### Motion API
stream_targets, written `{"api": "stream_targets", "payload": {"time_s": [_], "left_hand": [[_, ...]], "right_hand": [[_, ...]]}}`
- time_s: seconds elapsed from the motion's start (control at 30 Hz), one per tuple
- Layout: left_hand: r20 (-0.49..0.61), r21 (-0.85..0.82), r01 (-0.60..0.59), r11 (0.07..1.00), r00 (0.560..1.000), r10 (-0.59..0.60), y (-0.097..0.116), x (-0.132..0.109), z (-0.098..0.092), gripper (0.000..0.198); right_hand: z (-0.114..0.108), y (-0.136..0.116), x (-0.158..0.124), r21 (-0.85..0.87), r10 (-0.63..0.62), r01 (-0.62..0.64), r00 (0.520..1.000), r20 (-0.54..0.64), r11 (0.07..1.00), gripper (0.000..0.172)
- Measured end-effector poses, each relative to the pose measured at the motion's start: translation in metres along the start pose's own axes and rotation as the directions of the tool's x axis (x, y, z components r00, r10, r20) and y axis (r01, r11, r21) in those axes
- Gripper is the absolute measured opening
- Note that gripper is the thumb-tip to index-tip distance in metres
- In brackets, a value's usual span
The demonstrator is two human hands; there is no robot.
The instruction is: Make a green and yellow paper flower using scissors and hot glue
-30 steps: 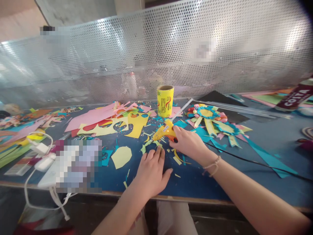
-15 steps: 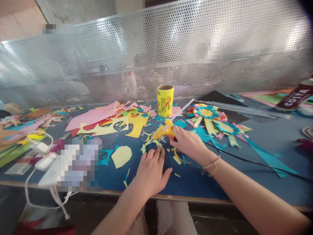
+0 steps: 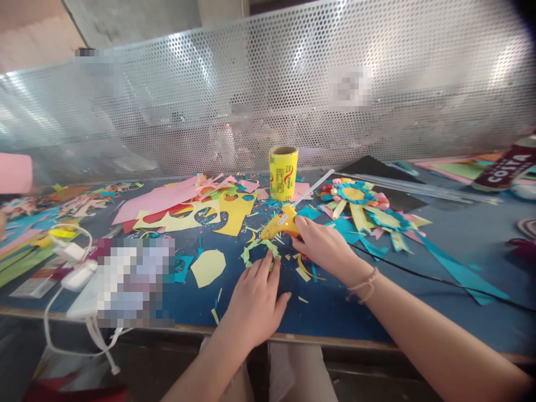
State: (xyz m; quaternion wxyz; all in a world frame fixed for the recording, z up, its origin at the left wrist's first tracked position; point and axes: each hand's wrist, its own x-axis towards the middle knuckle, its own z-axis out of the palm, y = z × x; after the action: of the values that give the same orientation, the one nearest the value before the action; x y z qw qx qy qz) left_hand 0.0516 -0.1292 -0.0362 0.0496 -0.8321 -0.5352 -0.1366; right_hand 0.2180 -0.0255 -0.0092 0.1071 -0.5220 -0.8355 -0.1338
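My right hand (image 3: 320, 237) is wrapped round the grip of a yellow hot glue gun (image 3: 280, 223). A translucent glue stick (image 3: 312, 186) sticks out of its back, and the nozzle points down to the left over a light green pleated paper ring (image 3: 247, 253) on the table. My left hand (image 3: 257, 298) lies with fingers stretched forward and thumb apart, its fingertips on the near right part of that ring. A pale yellow cut paper piece (image 3: 208, 268) lies to the left of this hand. Just behind the gun stands a yellow printed tube (image 3: 283, 177).
Cut pink paper (image 3: 154, 201) and yellow paper with round holes (image 3: 237, 212) lie back left. A paper rosette (image 3: 352, 192) is back right. The gun's black cord (image 3: 419, 272) runs right. A white power strip (image 3: 79, 301) sits front left. A perforated metal screen (image 3: 268, 78) stands behind.
My left hand has drawn slightly back and left, so more of the green ring shows. The glue gun has barely moved. At far left, a pink sheet has come into view.
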Motion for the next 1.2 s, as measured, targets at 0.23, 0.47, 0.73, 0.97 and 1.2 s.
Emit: {"api": "stream_targets", "payload": {"time_s": [0.23, 0.47, 0.73, 0.97, 1.2], "left_hand": [[-0.039, -0.007, -0.018, 1.0, 0.999, 0.018, -0.005, -0.025, -0.011, 0.051], [-0.034, -0.014, 0.012, 1.0, 0.999, -0.012, -0.015, -0.013, -0.007, 0.044], [-0.011, 0.001, 0.049, 0.999, 0.999, -0.049, -0.014, 0.002, -0.004, 0.044], [-0.027, -0.011, 0.054, 0.998, 0.998, -0.054, -0.014, 0.002, -0.001, 0.042], [-0.032, -0.042, 0.074, 0.996, 0.997, -0.075, -0.013, -0.001, -0.002, 0.038]], "right_hand": [[-0.002, 0.0, -0.002, 0.001, -0.012, 0.012, 1.0, -0.009, 1.0, 0.018], [-0.003, 0.0, -0.003, -0.016, -0.03, 0.03, 0.999, -0.015, 0.999, 0.019], [-0.011, 0.003, -0.001, -0.024, 0.08, -0.08, 0.997, 0.001, 0.996, 0.023], [-0.021, 0.018, -0.002, -0.035, 0.09, -0.089, 0.995, 0.034, 0.995, 0.032], [-0.02, 0.021, -0.003, -0.041, 0.062, -0.059, 0.996, 0.072, 0.997, 0.032]]}}
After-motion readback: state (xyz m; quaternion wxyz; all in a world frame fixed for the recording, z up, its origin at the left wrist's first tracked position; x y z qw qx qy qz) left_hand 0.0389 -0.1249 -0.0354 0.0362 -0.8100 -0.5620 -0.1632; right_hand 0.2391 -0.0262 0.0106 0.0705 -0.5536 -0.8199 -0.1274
